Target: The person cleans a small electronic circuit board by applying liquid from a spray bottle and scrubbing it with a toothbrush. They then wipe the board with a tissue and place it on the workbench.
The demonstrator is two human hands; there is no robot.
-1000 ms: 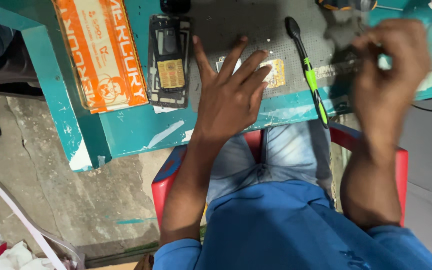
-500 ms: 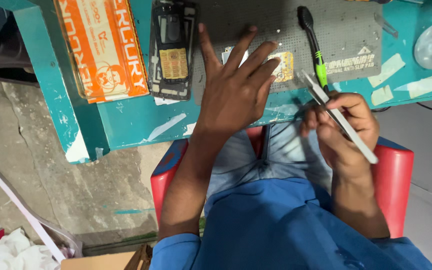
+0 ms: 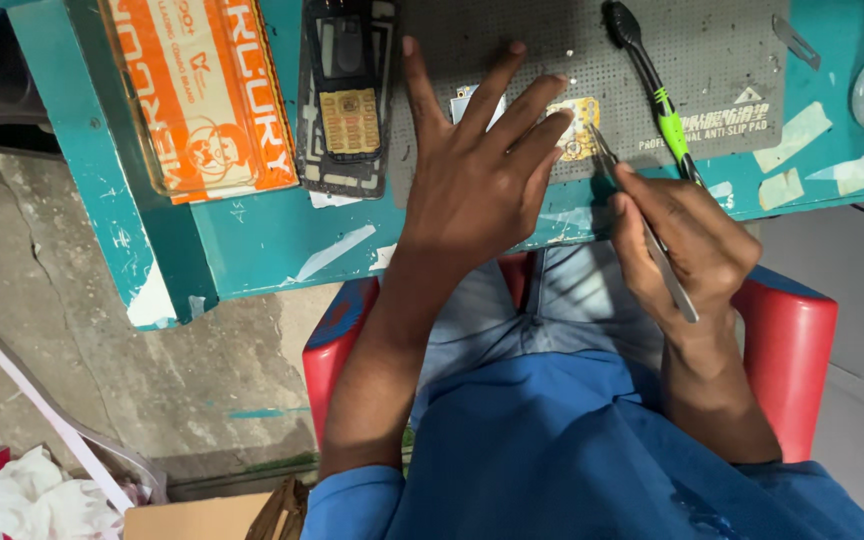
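Since half a second ago the right hand (image 3: 687, 240) has been brought up from the lap to the counter (image 3: 252, 240) edge, and the tweezers (image 3: 642, 225) pinched in its closed fingers now point at the small gold circuit board (image 3: 582, 128). The board lies on the grey mat (image 3: 722, 60), pressed flat under the spread, open fingers of the left hand (image 3: 477, 170) — nothing is gripped there. The picking step seems to be in hand; a steady board and a fine, light touch of the tips are called for next. A phone frame (image 3: 347, 95) and a green-handled brush (image 3: 652, 85) lie beside.
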